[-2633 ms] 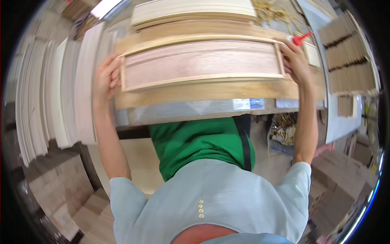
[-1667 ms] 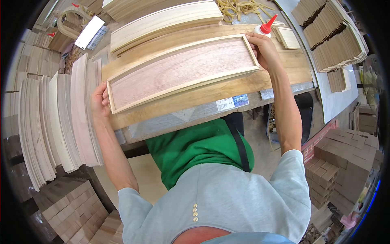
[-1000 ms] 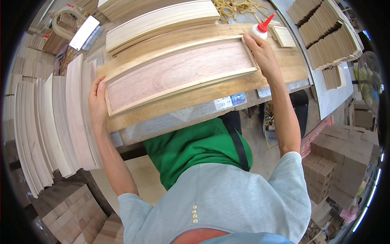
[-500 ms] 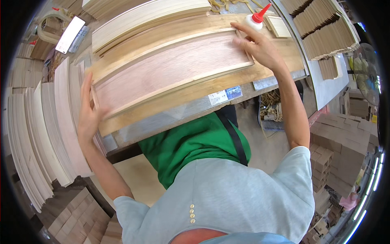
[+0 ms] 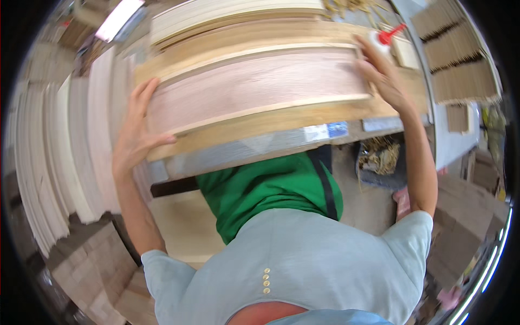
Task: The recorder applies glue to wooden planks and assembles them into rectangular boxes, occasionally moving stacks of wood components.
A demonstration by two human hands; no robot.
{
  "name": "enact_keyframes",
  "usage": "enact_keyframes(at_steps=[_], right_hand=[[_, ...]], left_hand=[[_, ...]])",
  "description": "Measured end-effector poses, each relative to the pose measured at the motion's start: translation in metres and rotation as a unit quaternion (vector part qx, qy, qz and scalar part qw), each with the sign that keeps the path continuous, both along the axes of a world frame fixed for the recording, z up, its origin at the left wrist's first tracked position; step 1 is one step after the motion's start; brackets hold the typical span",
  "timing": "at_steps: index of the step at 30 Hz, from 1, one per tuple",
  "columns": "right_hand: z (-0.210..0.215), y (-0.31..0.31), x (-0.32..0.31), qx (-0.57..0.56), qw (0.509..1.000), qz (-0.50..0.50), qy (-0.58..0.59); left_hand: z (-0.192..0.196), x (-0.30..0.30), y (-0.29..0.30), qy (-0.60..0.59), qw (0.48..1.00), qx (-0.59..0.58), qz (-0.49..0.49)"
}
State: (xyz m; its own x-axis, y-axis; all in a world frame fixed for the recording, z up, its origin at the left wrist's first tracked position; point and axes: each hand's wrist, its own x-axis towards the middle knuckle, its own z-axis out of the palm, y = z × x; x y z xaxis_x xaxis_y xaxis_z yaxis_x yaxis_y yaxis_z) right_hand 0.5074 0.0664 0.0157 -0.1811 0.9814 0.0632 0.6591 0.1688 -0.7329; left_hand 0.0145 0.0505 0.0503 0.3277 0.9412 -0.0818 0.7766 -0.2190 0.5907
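From here the left hand [image 5: 131,142] partly hides the blurred framed wooden panel [image 5: 260,84]; far yellow bands [image 5: 355,5] are cut off.

Bright, diffuse light | glowing tubes [image 5: 492,264] lower right | upper half motion-blurred | edges bent, corners black

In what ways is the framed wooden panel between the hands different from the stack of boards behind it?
The framed panel is one shallow piece with a raised border; the stack of boards is several layers.
The panel's inner face looks pinkish, while the stack's top is pale cream.
The panel lies between the left hand and right hand; neither hand touches the stack.
Both are wooden, long and narrow.
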Motion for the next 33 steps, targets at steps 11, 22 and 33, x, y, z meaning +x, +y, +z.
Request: enact_keyframes(at_steps=[11,22,33], right_hand=[[-0.012,-0.06,0.009,-0.215,0.933,-0.091,0.272],[0.023,-0.088,0.01,-0.286,0.886,-0.06,0.359],[-0.001,-0.046,-0.005,-0.116,0.986,0.024,0.117]], left_hand=[[-0.013,-0.004,-0.035,-0.276,0.94,-0.137,0.146],[-0.03,-0.019,-0.085,-0.569,0.762,-0.171,0.258],[-0.036,0.017,-0.032,-0.349,0.929,-0.099,0.069]])
